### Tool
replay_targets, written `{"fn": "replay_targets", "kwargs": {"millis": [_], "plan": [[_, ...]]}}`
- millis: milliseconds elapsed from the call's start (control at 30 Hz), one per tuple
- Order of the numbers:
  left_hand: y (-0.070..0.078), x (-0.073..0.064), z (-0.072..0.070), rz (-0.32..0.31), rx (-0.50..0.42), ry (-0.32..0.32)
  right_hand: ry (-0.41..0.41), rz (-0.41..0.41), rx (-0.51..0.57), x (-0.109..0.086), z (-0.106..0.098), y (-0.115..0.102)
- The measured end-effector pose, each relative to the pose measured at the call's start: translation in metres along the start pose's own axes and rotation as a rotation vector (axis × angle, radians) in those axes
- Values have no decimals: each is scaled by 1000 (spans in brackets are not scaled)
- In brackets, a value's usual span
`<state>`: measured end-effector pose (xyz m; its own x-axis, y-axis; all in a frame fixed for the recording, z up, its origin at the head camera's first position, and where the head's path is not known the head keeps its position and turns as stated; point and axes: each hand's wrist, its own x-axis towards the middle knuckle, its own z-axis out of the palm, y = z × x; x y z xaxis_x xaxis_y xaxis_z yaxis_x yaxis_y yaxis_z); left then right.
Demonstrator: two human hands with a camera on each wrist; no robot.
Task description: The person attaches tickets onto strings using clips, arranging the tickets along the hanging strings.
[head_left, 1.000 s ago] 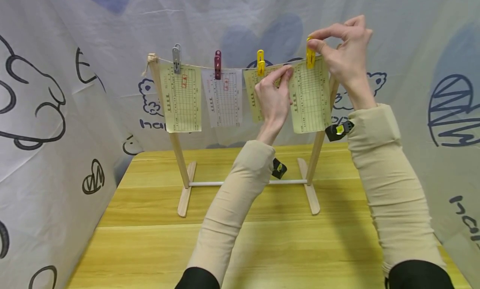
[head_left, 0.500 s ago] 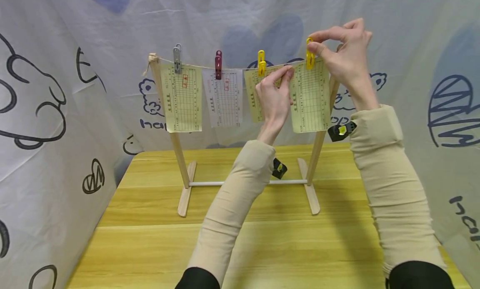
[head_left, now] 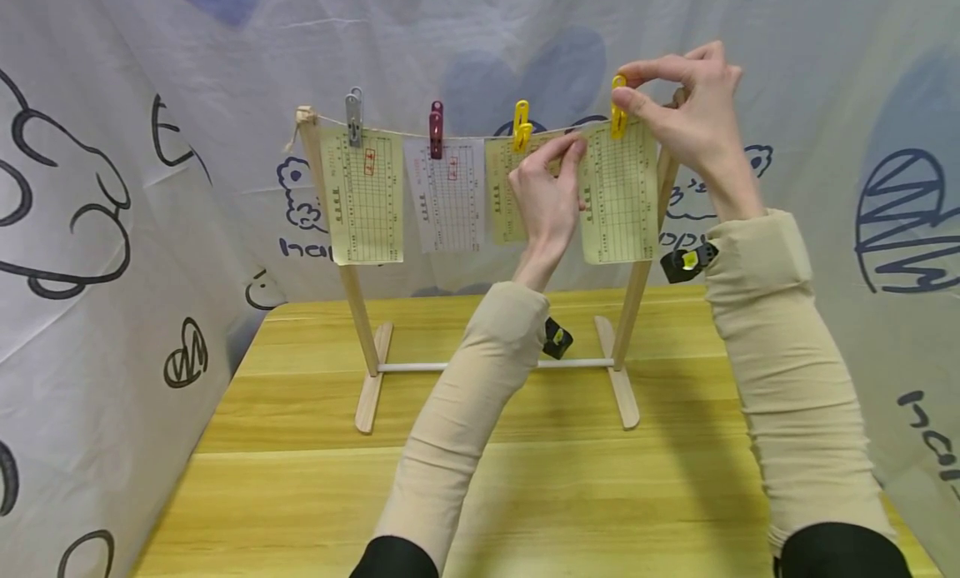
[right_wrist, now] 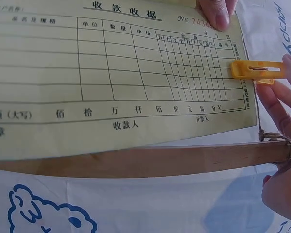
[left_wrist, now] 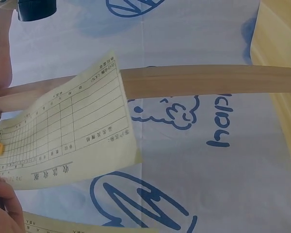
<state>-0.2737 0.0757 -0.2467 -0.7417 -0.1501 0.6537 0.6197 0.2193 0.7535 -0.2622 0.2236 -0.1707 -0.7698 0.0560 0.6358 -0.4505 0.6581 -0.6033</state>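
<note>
A yellow receipt slip (right_wrist: 121, 77) hangs at the right end of a string on a wooden frame. My right hand (head_left: 697, 112) pinches the yellow clothespin (head_left: 618, 107) between thumb and index finger; in the right wrist view its mouth sits over the slip's edge. My left hand (head_left: 549, 191) pinches the slip's upper left corner, thumb in front in the right wrist view. Left along the string hang another yellow slip (head_left: 504, 203) under a yellow clothespin (head_left: 522, 127), partly behind my left hand, a white slip (head_left: 453, 203) under a maroon clothespin (head_left: 436, 130), and a yellow slip (head_left: 366, 211) under a grey clothespin (head_left: 353, 120).
The frame has two wooden posts (head_left: 356, 320) on flat feet (head_left: 617, 378), joined low by a white rod (head_left: 412, 367). It stands on a wooden table (head_left: 315, 495). A printed white cloth (head_left: 247, 62) hangs behind and beside it.
My right hand has shifted slightly down, its wrist moving a little to the right, still pinching the clothespin. My left hand has stayed almost still at the slip's corner.
</note>
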Motion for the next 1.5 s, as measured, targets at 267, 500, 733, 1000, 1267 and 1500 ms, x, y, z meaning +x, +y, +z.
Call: {"fn": "replay_targets", "kwargs": {"millis": [267, 500, 733, 1000, 1267, 1500], "plan": [[-3, -5, -3, -17, -28, 29, -5, -9, 58, 0, 0, 4], [-5, -14, -6, 11, -36, 50, -10, -23, 102, -2, -1, 7], [-9, -24, -10, 68, -59, 58, -3, -41, 120, -4, 0, 8], [-10, -35, -13, 133, -89, 30, 51, -70, 161, -6, 0, 13], [-13, -50, -21, 99, -136, -35, 100, -116, 188, -12, 0, 18], [-21, -60, -30, 51, -145, -87, 104, -43, 183, -15, 0, 23]]}}
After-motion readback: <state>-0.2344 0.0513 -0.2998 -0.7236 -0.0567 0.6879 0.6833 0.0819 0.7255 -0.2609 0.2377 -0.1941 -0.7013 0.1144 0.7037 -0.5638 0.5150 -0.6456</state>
